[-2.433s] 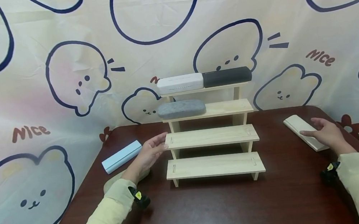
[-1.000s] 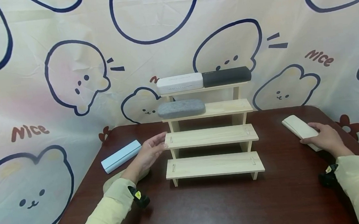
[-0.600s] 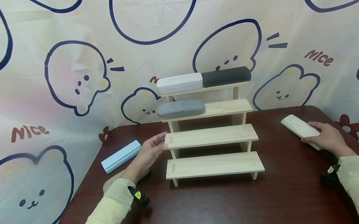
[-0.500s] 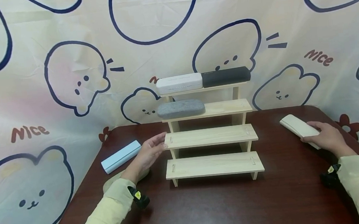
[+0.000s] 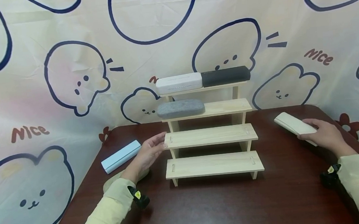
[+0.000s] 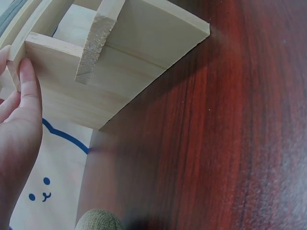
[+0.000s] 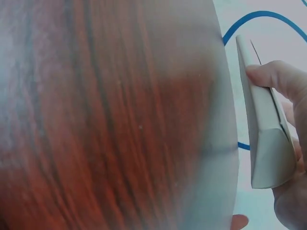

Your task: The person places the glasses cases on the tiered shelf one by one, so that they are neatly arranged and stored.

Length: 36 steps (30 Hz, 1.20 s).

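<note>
On the table's right side my right hand grips a cream glasses case, thumb on one side and fingers on the other. The right wrist view shows the case closed, with its seam line visible. My left hand pinches the left end of a board on a wooden four-step stand; the left wrist view shows its fingers against the board's end. A grey glasses case lies on the second tier from the top. On the top tier, a white case and a black case sit end to end.
Left of the stand, a light blue glasses case lies on the dark red-brown table. Under my left forearm a greenish-beige case is partly hidden. A cartoon-print cloth hangs behind.
My right hand has closed around the cream case and lifted it slightly, shifting it a little left and away from me. The left hand keeps its place on the stand.
</note>
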Each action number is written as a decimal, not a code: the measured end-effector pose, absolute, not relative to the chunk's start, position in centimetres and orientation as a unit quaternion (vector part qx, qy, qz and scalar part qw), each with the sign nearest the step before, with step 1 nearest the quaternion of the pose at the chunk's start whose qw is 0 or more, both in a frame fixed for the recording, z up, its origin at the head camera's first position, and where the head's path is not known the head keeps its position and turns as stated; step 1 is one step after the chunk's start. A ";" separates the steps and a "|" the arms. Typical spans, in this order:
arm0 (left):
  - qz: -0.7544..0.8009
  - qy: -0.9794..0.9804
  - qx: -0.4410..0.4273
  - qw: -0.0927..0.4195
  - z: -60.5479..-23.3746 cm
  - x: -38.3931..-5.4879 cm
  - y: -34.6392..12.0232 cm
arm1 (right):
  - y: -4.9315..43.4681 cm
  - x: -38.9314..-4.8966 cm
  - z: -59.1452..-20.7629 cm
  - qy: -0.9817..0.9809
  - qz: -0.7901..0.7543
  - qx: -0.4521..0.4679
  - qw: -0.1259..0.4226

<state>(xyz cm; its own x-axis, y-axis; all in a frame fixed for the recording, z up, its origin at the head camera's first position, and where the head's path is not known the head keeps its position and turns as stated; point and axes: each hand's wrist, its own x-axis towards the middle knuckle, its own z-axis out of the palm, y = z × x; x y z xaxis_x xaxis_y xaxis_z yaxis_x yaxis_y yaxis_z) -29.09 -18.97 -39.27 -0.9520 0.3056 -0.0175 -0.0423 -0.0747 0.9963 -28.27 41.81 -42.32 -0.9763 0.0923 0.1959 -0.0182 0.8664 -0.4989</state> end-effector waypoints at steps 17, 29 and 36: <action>0.729 0.669 0.090 0.118 -39.1 -29.1 -18.9 | 39.5 -27.7 -38.6 -0.950 0.299 0.010 0.091; 0.733 0.664 0.087 0.120 -39.2 -29.1 -18.9 | 37.2 -26.9 -34.6 -0.944 0.316 0.044 0.079; 0.732 0.665 0.089 0.121 -39.1 -29.0 -18.9 | 36.9 -26.5 -32.3 -0.943 0.317 0.065 0.075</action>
